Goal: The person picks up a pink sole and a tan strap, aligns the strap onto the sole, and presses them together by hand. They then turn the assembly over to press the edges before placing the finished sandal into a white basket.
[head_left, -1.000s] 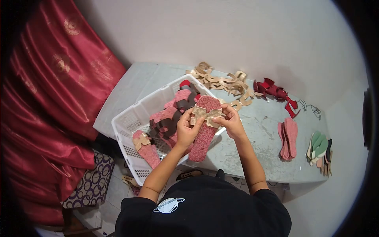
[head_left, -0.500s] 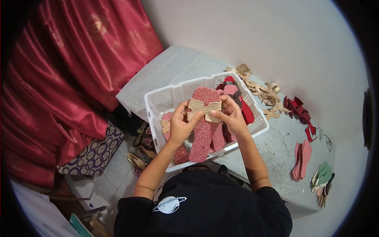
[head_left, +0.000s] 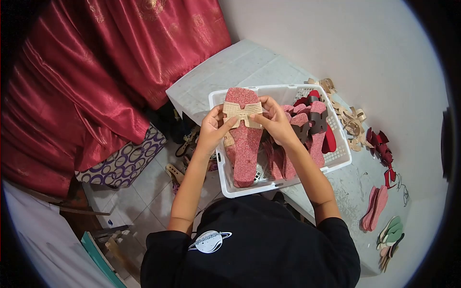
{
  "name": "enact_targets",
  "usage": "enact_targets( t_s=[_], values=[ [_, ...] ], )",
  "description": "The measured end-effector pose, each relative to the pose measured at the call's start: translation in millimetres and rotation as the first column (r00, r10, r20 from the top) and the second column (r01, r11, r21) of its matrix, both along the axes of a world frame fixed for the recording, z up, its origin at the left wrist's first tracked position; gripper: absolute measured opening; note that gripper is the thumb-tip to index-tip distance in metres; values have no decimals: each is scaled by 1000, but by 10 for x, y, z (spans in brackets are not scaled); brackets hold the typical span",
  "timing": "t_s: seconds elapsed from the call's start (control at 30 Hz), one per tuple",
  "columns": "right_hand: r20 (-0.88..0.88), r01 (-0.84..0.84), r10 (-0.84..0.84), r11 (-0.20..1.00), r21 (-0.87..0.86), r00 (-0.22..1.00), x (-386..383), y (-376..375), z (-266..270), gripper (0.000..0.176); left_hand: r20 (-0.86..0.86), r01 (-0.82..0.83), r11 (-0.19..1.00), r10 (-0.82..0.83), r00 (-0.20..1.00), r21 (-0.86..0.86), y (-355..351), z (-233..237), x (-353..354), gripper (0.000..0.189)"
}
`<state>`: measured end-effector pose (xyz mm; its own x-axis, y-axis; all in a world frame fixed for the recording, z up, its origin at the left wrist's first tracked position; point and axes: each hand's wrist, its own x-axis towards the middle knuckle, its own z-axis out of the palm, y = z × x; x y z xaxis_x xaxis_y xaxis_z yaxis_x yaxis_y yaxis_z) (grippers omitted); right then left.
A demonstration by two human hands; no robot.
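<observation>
Red, glossy cloth is hung down the left side as a curtain (head_left: pixel 120 57), and beside it a pale grey table (head_left: pixel 216 72) is set at a slant. By its near edge a white plastic basket (head_left: pixel 259 188) is rested, its left near corner jutting past that edge. Below the curtain, a ring-patterned block (head_left: pixel 127 163) is partly covered by the cloth. In the right half of the basket, dark-strapped sandals (head_left: pixel 317 122) are piled. Over the basket's left end a pink sandal (head_left: pixel 246 151) is held, its toe turned to the far rim and its heel to the near rim.

Along the table's far edge, beige straps (head_left: pixel 354 122) are heaped, followed to the right by red straps (head_left: pixel 382 149). Towards the right end, pink soles (head_left: pixel 374 209) are stacked. The pink sandal is grasped from both sides: its beige upper (head_left: pixel 243 114) is pressed from above by the thumbs of the left hand (head_left: pixel 214 130) and right hand (head_left: pixel 277 121), while the other fingers are curled at its sides, their tips partly hidden. Near the table's right corner, green soles (head_left: pixel 394 229) are bunched. Beside the red straps, thin dark cord (head_left: pixel 406 194) is loosely coiled.
</observation>
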<state>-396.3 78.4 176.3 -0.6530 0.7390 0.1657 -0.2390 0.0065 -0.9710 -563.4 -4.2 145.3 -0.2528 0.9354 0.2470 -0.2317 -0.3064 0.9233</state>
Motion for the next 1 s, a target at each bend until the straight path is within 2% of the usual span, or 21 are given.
enact_targets(
  t_s=[0.1,0.17,0.23,0.3,0.33,0.37,0.4,0.43,0.5,0.63,0.77,0.83,0.93,1.0],
  values=[
    [61,41,-42,999,12,997,-80,57,-76,33,-2,-43,999,43,999,1,-16,-178,-140,38],
    [87,75,-77,997,31,993,-120,106,-228,32,-161,-361,922,380,911,138,25,-362,-218,39],
    [309,116,-203,954,278,929,-169,151,-482,32,-194,-373,922,387,901,105,-43,-464,-215,44],
    [321,113,-205,952,284,924,-232,175,-713,30,-112,-382,921,373,921,-75,-54,-645,-206,53],
    [408,123,-264,932,340,874,-274,171,-787,30,-69,-376,912,369,927,-164,-62,-686,-188,57],
    [486,126,-324,909,396,811,-307,170,-857,30,-68,-374,912,368,927,-167,-63,-728,-153,57],
    [525,148,-346,912,381,778,-324,161,-930,38,51,-318,936,329,943,-151,-55,-770,-107,55],
    [527,148,-345,913,380,777,-341,141,-963,38,169,-263,956,283,944,-129,-49,-802,-78,53],
    [606,105,-383,890,443,697,-364,116,-1027,40,154,-243,963,259,954,-114,-41,-857,-70,54],
    [640,137,-396,899,416,658,-440,89,-1188,38,56,-280,957,284,957,-78,-13,-928,-52,55],
    [651,154,-431,886,438,625,-499,54,-1376,43,-270,-365,931,352,896,3,4,-924,-39,52],
    [704,116,-378,913,391,602,-501,81,-1451,48,-419,-397,917,380,824,51,1,-902,-24,50],
    [754,123,-314,946,299,578,-526,187,-1587,49,-431,-388,922,357,829,18,-11,-854,-26,50],
    [733,119,-350,930,349,584,-521,190,-1731,49,-428,-376,927,340,837,2,-5,-861,-28,50]
  ],
)
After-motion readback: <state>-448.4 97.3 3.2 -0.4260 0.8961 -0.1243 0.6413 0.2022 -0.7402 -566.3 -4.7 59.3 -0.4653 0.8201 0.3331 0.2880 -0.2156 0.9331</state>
